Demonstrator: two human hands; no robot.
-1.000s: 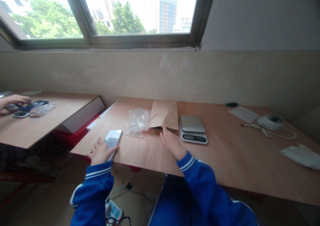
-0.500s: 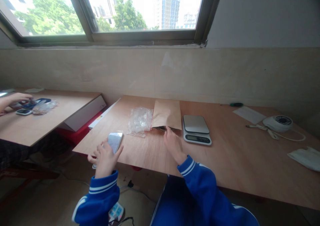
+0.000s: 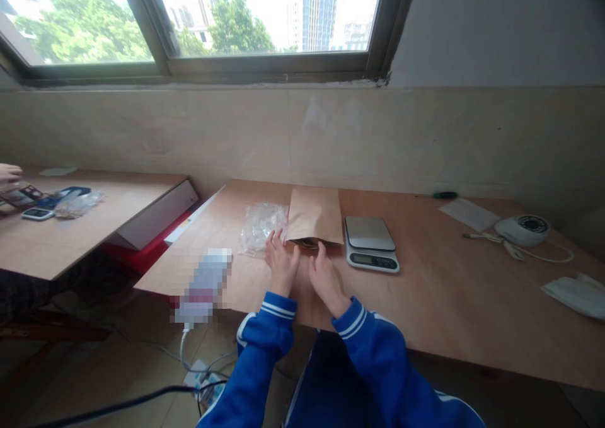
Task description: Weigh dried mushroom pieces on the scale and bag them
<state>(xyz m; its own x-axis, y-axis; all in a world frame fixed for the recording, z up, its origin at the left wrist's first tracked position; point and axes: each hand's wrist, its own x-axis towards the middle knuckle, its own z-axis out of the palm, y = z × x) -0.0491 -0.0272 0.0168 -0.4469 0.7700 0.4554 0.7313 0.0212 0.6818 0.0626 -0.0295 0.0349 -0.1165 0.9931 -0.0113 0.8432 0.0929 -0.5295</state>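
Observation:
A brown paper bag lies flat on the wooden table, its mouth facing me and gaping slightly, with something dark inside that I cannot make out. My left hand is just in front of the bag's left corner, fingers spread, beside a crumpled clear plastic bag. At the middle of the paper bag's mouth is my right hand, its fingers stretched toward the edge. Nothing shows in either hand. To the right sits a kitchen scale with a steel plate and small display.
A phone, blurred into pixels, lies at the front left edge with a white cable. At right are a dome camera, a white paper and a white bag. Another person's hand is over the left table.
My left hand has left the phone and moved right to the paper bag's front. The bag's mouth gapes a little more. My right hand has stayed almost in place.

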